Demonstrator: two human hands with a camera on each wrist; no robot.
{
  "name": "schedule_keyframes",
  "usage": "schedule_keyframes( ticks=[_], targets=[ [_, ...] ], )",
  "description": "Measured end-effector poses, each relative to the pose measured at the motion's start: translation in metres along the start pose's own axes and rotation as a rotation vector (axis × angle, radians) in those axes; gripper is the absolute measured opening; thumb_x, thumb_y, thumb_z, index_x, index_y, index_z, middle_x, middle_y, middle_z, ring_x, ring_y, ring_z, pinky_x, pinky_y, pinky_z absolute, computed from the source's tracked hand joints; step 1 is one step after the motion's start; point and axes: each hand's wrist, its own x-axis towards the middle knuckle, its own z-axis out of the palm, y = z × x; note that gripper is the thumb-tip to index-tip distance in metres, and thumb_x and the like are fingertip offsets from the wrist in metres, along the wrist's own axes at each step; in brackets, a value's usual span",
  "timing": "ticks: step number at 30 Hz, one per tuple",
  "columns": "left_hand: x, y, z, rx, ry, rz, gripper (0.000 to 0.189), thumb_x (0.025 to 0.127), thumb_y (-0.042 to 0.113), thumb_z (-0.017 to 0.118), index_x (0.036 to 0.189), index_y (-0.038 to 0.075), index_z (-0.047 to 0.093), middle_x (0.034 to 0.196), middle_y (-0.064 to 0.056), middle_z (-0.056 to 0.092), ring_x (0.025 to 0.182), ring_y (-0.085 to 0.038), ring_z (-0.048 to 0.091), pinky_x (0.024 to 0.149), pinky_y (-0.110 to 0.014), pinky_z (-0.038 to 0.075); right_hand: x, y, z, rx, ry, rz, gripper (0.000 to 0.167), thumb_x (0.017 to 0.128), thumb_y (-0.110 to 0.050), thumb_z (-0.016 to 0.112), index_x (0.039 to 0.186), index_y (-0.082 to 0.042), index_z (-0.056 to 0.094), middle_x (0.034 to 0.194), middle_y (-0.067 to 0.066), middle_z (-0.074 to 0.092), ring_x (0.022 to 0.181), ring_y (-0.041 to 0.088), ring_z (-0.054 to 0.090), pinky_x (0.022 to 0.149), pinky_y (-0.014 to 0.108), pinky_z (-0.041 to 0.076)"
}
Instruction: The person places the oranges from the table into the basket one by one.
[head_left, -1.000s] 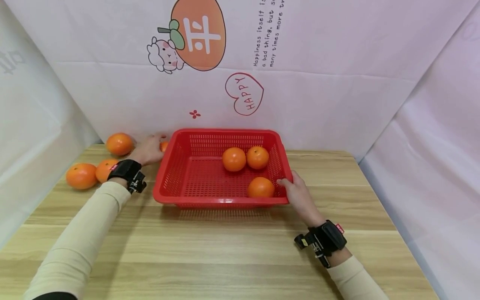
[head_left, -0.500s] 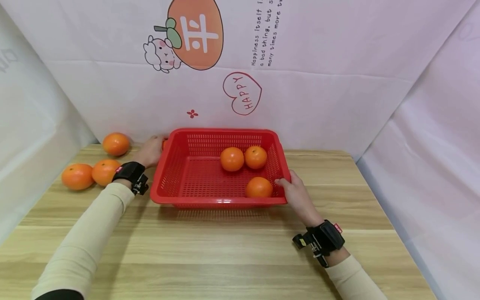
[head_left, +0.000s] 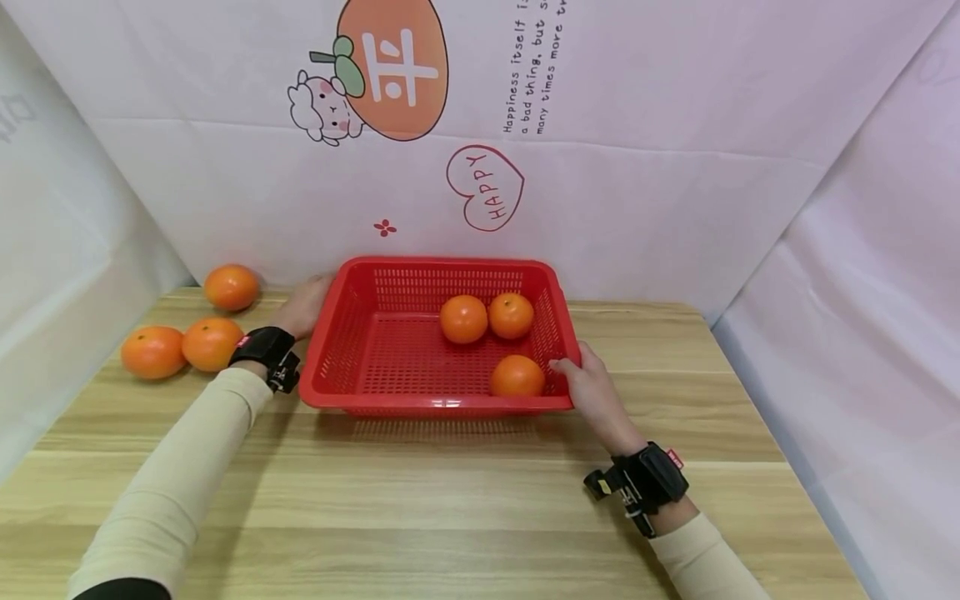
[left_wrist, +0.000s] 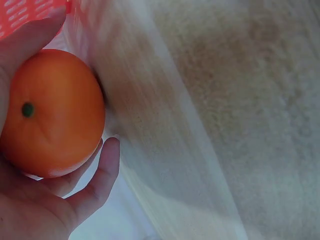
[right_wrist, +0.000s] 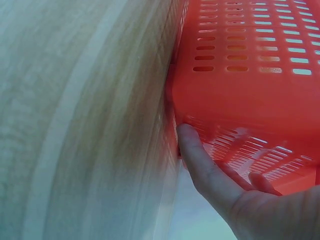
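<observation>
The left hand [head_left: 302, 307] curls round an orange [left_wrist: 60, 117] beside the red basket [head_left: 420, 402] the right hand [head_left: 597, 393] grips.

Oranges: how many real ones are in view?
7: three oranges in the red basket, three more on the table left of it, one orange in the left hand, left wrist view only. Others could be hidden.

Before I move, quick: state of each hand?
Left hand: holding an orange.
Right hand: holding the basket at its right side.
</observation>
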Motion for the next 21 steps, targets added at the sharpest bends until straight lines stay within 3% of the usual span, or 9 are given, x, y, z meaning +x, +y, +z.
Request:
schedule_keyframes(
  ticks=[4, 13, 17, 21],
  targets=[
    [-0.0001, -0.0028, 0.0032, -0.032, 0.027, 0.041, 0.034, 0.105, 0.012, 0.056, 0.135, -0.005, 0.059, 0.124, -0.026, 0.068, 0.119, -0.044, 0.063, 0.106, -0.062, 0.049, -0.0011, 0.0004, 0.0000, 0.006, -0.002, 0.003, 0.049, 0.108, -0.022, 0.045, 0.155, -0.008, 0.040, 0.146, 0.016, 0.055, 0.120, 0.028, 0.058, 0.096, 0.026, 0.048],
    [-0.0021, 0.0020, 0.0018, -0.126, 0.018, 0.041, 0.040, 0.103, 0.012, 0.061, 0.139, -0.004, 0.055, 0.129, -0.026, 0.064, 0.123, -0.042, 0.059, 0.109, -0.061, 0.045, -0.0020, -0.0011, 0.0020, 0.016, -0.001, -0.001, 0.050, 0.108, -0.022, 0.045, 0.155, -0.008, 0.040, 0.148, 0.015, 0.054, 0.123, 0.029, 0.057, 0.102, 0.032, 0.048],
    [-0.0006, -0.0002, -0.0006, -0.064, 0.016, 0.043, 0.039, 0.104, 0.012, 0.059, 0.138, -0.007, 0.056, 0.128, -0.027, 0.065, 0.123, -0.045, 0.060, 0.109, -0.062, 0.046, -0.0023, -0.0010, 0.0030, 0.021, 0.003, -0.004, 0.049, 0.108, -0.020, 0.045, 0.154, -0.006, 0.040, 0.147, 0.016, 0.054, 0.123, 0.029, 0.057, 0.102, 0.030, 0.048],
    [0.0029, -0.0036, -0.0033, 0.030, -0.011, 0.003, 0.042, 0.104, 0.012, 0.057, 0.140, -0.010, 0.054, 0.128, -0.031, 0.065, 0.123, -0.048, 0.060, 0.108, -0.063, 0.048, -0.0023, -0.0007, 0.0029, 0.017, 0.015, -0.002, 0.048, 0.107, -0.019, 0.045, 0.153, -0.005, 0.042, 0.146, 0.017, 0.055, 0.122, 0.029, 0.057, 0.099, 0.027, 0.048]
  ],
)
